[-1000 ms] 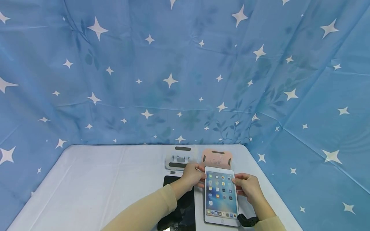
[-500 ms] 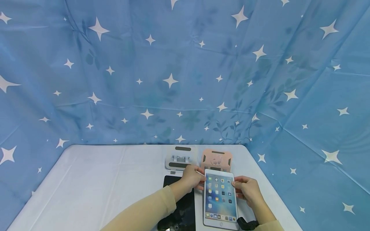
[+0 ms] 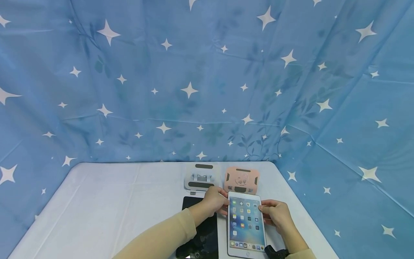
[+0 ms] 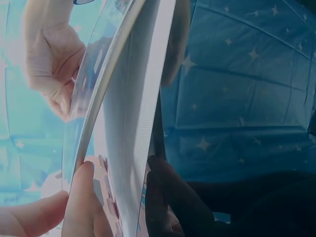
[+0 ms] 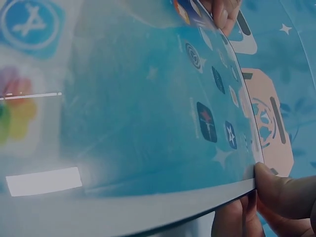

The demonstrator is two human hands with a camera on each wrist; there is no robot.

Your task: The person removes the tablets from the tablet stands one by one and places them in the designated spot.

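A white-framed tablet (image 3: 246, 223), its screen lit with app icons, lies tilted between both hands. My left hand (image 3: 214, 202) grips its upper left edge. On the opposite edge, my right hand (image 3: 277, 215) pinches with thumb on the front and fingers behind, as the right wrist view shows at the tablet (image 5: 133, 123) corner. Just beyond the tablet's top edge lies a pink stand (image 3: 242, 178) with dark pads. Left of that is a pale grey stand (image 3: 201, 177) with dark strips. In the left wrist view, fingers (image 4: 81, 197) touch the tablet's thin edge.
A black tablet (image 3: 207, 233) lies on the white table (image 3: 106, 201), partly under the left forearm. A black strap (image 3: 275, 252) sits at the right wrist. Blue star-patterned cloth (image 3: 181, 72) hangs behind the table and at its sides.
The tablet has come slightly down toward the person with both hands still on it. More of the pink stand shows beyond its top edge. The stands and black tablet stay put.
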